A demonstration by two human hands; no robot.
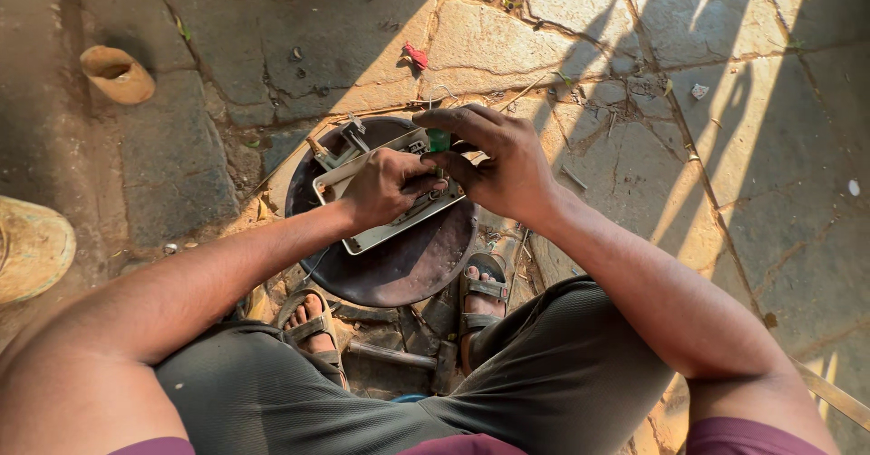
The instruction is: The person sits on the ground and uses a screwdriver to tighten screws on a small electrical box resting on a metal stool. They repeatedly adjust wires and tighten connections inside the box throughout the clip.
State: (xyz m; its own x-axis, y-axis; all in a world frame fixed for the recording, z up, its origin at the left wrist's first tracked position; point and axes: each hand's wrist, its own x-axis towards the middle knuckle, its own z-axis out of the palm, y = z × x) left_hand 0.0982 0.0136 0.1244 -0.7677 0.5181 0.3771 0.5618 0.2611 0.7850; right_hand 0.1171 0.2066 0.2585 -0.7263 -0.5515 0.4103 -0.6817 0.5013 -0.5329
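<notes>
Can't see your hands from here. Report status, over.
Left hand grips the pale flat casing on the round dark metal plate. Right hand pinches a green-handled tool at it. Nothing in the way.

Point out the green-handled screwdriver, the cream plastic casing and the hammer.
green-handled screwdriver [439, 140], head view, on its green handle.
cream plastic casing [379, 235], head view, on its lower left edge.
hammer [390, 356], head view, on its handle between the feet.
</notes>
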